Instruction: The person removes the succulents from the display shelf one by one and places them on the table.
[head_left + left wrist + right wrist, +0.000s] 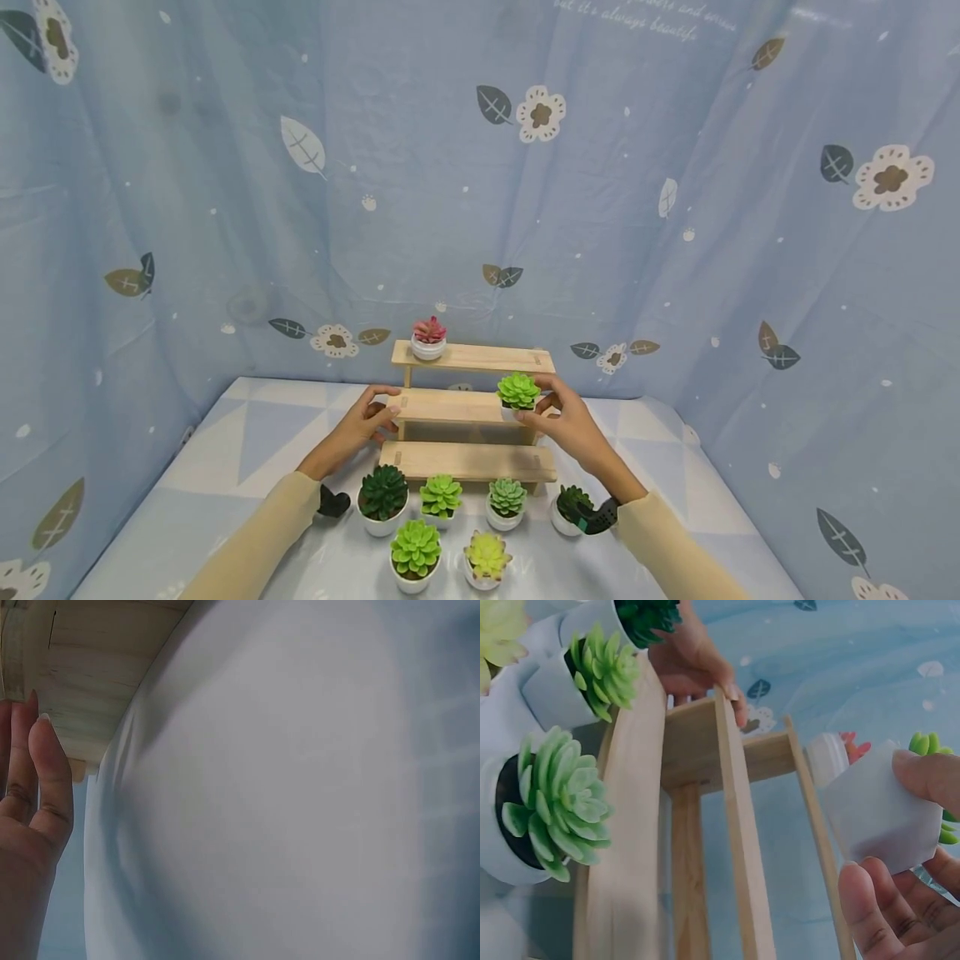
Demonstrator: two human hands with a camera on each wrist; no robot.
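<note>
My right hand [564, 421] pinches the white pot [889, 806] of a bright green succulent [518, 391] between thumb and fingers. The plant is at the right end of the middle board of a three-tier wooden stand [450, 406]; whether the pot touches the board I cannot tell. My left hand [365, 421] grips the left end of that middle board, its fingers [51, 761] close to the wood in the left wrist view. A red succulent in a round white pot [429, 340] stands on the top board, at the left.
In front of the stand are several potted succulents: a dark green one [383, 498], light green ones [440, 497] [416, 554], a pale green one [506, 502] and a yellowish one [487, 560]. Another dark pot [568, 510] sits below my right wrist. A blue curtain [450, 208] hangs behind.
</note>
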